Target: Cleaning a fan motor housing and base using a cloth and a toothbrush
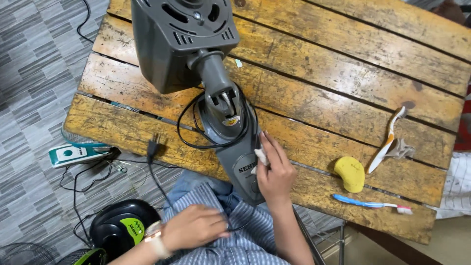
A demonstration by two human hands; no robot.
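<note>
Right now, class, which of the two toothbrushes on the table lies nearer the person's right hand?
The blue toothbrush, lying flat near the table's front edge, just below the yellow sponge. The orange-and-white one lies farther from the right hand, beyond the sponge.

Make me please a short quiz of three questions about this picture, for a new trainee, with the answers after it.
1. True or false: the right hand presses a small white cloth against the grey fan body.
2. Which thing lies nearest the yellow sponge? A. blue toothbrush B. black plug C. black and green fan base
3. Where does the left hand rest?

Key
1. True.
2. A.
3. On the striped cloth in the lap, below the edge of the wooden table, holding nothing that shows.
</note>
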